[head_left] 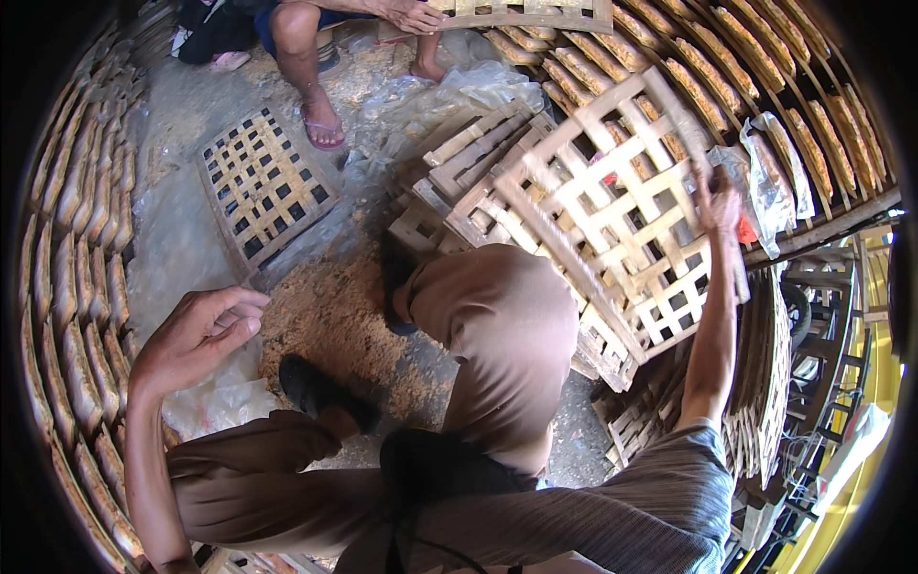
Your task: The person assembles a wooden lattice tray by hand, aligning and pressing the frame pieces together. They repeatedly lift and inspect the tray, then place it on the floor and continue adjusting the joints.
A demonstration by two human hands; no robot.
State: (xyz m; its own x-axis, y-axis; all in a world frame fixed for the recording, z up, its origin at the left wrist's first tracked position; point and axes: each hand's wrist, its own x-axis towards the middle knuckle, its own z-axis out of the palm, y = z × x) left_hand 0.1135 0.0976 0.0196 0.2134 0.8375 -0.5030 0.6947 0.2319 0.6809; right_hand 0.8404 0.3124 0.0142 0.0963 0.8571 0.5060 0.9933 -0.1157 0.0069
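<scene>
Lattice tray (622,206) above stacked trays (459,182), knee (507,316) in front

The floor (191,115) was grey concrete strewn with sawdust (330,306). On it lay a flat bamboo lattice tray (260,187), crumpled clear plastic sheets (177,244) and a stack of lattice trays (469,182).

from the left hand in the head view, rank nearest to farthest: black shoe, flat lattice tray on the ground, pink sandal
From the left hand:
1. Black shoe, lower right of it.
2. Flat lattice tray, above it on the ground.
3. Pink sandal, farther up, on another person's foot.
</scene>
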